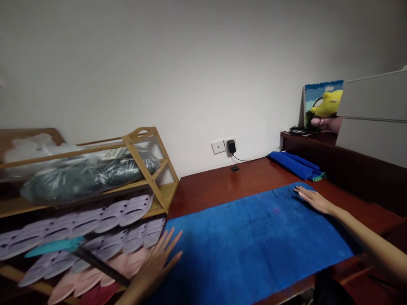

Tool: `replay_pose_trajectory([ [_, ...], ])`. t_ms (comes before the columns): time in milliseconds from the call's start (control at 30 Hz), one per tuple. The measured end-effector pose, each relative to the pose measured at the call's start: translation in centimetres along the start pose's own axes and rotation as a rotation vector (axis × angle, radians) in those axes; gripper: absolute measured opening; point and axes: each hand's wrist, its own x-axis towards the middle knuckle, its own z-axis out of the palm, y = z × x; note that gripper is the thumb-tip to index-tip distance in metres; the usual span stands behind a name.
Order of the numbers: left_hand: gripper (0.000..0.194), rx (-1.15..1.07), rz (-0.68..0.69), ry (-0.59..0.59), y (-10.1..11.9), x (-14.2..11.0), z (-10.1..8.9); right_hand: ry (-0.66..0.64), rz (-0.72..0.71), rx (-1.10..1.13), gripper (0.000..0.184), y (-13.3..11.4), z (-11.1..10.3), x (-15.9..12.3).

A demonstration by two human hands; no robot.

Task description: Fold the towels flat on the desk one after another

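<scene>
A blue cloth [244, 237] lies spread nearly flat over the reddish-brown wooden desk [206, 190], with faint dark stains and a small purplish mark on it. My left hand [162, 258] rests on its left side, fingers spread and holding nothing. Near the far right corner, my right hand [313, 199] lies palm down on the cloth with its fingers stretched out. Behind that hand, a folded darker blue cloth [295, 165] with a green edge sits at the back of the desk.
A wooden rack [148, 169] at left holds several lilac slippers [136, 209] and plastic-wrapped bundles [89, 173]. A turquoise-headed stick [57, 246] crosses before it. A black adapter [231, 146] is plugged into the wall. At right, a raised shelf [305, 144] bears white boxes [375, 131].
</scene>
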Motion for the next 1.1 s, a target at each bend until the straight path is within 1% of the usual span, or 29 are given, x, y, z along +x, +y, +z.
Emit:
replay_pose_trajectory([
  [133,0.056,-0.005,0.054,0.04,-0.3,0.1,-0.1,0.005,-0.021,-0.093,0.071,0.8,-0.6,0.1],
  [233,0.056,-0.013,0.079,0.048,-0.2,0.2,-0.7,-0.018,-0.004,-0.132,0.073,1.1,-1.0,0.3],
  [333,0.054,0.005,0.045,0.062,0.2,-0.2,-1.3,-0.001,0.005,-0.138,0.073,1.3,-1.2,0.1],
  [400,0.051,0.025,0.022,0.089,0.5,-0.8,-1.5,0.023,0.006,-0.13,0.071,1.3,-1.1,-0.4],
  [500,0.053,0.025,0.062,0.125,0.8,-2.1,-1.2,0.01,0.016,-0.12,0.068,1.2,-0.6,-1.4],
  [567,0.057,0.017,0.1,0.121,0.9,-2.8,-0.8,-0.018,0.044,-0.126,0.07,1.1,-0.3,-2.0],
  [633,0.058,0.016,0.106,0.113,1.0,-3.0,-0.5,-0.035,0.069,-0.134,0.073,1.1,-0.1,-2.2],
  [767,0.058,0.004,0.099,0.077,0.7,-2.3,-0.6,-0.054,0.059,-0.146,0.074,1.0,-0.2,-1.5],
  [867,0.058,0.013,0.091,0.046,0.5,-1.7,-1.1,-0.033,0.045,-0.157,0.075,0.7,-0.5,-0.6],
  [933,0.056,0.038,0.078,0.08,0.8,-1.5,-1.3,0.003,0.045,-0.154,0.072,0.4,-0.7,0.1],
  [1000,0.054,0.056,0.091,0.148,1.5,-1.5,-1.4,0.032,0.031,-0.14,0.071,-0.1,-0.7,0.9],
  [1067,0.054,0.058,0.125,0.191,2.6,-1.8,-1.4,0.032,0.006,-0.125,0.072,-0.5,-0.6,1.6],
  [1100,0.056,0.057,0.145,0.193,3.2,-2.1,-1.3,0.024,0.002,-0.121,0.073,-0.7,-0.4,2.0],
])
